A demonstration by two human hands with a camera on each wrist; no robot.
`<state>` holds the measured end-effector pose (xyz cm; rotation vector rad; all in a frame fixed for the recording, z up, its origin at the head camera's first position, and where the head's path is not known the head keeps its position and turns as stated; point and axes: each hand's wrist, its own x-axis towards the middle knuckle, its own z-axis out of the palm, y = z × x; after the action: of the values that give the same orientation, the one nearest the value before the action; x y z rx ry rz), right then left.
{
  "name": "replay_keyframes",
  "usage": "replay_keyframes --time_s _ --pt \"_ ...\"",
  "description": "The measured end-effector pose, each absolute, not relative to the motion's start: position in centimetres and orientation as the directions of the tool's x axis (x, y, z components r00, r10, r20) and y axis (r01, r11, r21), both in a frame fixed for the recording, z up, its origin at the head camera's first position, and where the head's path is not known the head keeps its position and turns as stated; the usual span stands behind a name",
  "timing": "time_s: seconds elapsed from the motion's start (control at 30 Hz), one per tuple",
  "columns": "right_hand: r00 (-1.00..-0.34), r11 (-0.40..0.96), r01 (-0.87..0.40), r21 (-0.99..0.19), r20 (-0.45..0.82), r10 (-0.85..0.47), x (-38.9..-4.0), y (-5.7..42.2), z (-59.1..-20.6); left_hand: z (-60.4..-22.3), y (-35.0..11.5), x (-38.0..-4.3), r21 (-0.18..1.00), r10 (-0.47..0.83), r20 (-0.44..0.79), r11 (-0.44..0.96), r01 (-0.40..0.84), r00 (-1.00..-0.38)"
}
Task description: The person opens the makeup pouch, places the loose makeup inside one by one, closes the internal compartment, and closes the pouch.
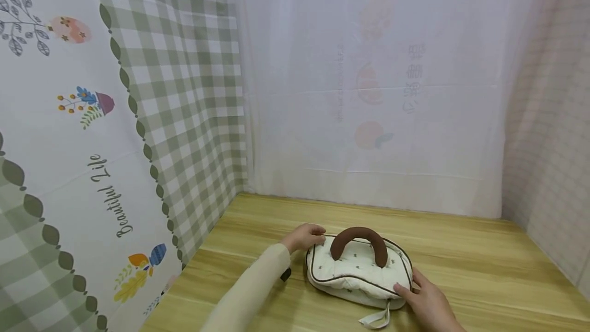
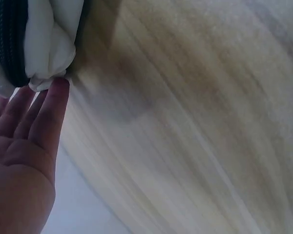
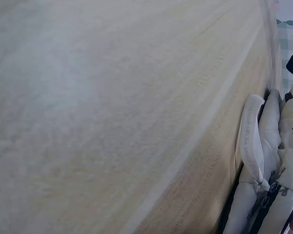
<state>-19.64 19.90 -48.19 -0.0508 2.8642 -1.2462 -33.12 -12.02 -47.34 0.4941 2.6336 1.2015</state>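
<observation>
A cream quilted pouch (image 1: 350,275) with a small dark print, dark brown piping and a thick brown arched handle (image 1: 357,234) lies on the wooden table. At its left end, my left hand (image 1: 304,237) touches the fabric; the left wrist view shows those fingers (image 2: 49,117) nearly straight against the pouch end, beside a dark zipper (image 2: 10,44). My right hand (image 1: 430,301) holds the right end, thumb on top and fingers round the side. A white ribbon pull (image 1: 375,317) hangs at the front; the right wrist view shows this ribbon (image 3: 252,139) by the zipper.
The wood-grain table (image 1: 498,270) runs back to a pale white curtain (image 1: 299,117). A green checked, printed cloth (image 1: 184,65) hangs on the left, and a light sheer cloth (image 1: 548,142) on the right. A black object (image 1: 286,274) shows by the left wrist.
</observation>
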Motion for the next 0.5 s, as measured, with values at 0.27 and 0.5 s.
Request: replay_keyframes --time_s 0.27,0.5 --pt "-0.998 0.699 -0.047 -0.713 0.062 -0.005 -20.3 20.1 -48.3 -47.7 -11.9 -32.8 0.753 0.340 0.008 0.617 0.229 -0.940" --pt "-0.993 0.693 -0.080 -0.717 0.115 0.005 -21.6 20.5 -48.1 -47.9 -12.4 -32.3 0.790 0.316 -0.001 0.582 0.194 -0.949"
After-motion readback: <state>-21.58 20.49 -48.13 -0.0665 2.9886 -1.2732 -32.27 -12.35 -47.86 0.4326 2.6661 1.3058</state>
